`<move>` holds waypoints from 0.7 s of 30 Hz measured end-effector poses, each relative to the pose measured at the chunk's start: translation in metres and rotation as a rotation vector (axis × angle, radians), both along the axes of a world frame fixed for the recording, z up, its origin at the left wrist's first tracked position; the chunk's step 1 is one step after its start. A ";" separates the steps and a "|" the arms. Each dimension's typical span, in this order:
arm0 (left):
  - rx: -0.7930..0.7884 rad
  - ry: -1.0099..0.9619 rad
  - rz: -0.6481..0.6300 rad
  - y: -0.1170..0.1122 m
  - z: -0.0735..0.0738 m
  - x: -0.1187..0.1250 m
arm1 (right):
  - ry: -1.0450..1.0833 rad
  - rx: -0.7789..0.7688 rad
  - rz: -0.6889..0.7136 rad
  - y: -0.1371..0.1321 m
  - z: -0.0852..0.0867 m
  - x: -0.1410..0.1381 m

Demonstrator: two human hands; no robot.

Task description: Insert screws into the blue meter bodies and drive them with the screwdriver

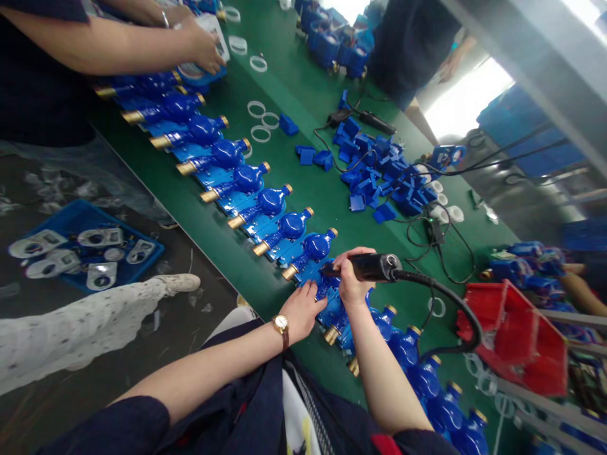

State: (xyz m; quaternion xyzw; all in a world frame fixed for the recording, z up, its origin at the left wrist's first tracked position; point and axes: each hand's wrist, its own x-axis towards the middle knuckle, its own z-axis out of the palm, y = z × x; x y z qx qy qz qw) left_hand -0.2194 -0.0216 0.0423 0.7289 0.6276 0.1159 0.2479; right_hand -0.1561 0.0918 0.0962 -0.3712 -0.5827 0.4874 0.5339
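Head view: right hand [351, 278] closed in a fist around black cylindrical power screwdriver [367, 266], tool lying roughly level, tip toward left, black cable [455, 316] curving off from its rear. Left hand [303, 308], gold wristwatch [281, 325] on wrist, laid flat with fingers spread, pressing on glossy blue water-meter body with brass threaded ends [332, 309], gripping nothing. Meter near front edge of green-covered tabletop [303, 114], one in long diagonal row of like blue meter bodies [246, 180] running along that edge toward far left corner. Heap of small blue plastic covers [379, 174] mid-table; white plastic rings [260, 120] loose beyond row. Red plastic bin [516, 335] at right edge. Co-worker's hands [202, 44] at far left corner on another meter. Blue tray of grey meter parts [85, 249] on floor, left.
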 end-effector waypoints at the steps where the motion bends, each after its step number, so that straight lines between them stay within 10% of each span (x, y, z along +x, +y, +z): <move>1: -0.002 -0.003 0.000 0.000 0.001 0.000 | -0.004 -0.002 0.005 0.000 -0.001 0.000; 21: -0.009 -0.030 -0.019 0.000 0.003 -0.004 | 0.056 -0.024 0.006 0.001 0.012 -0.001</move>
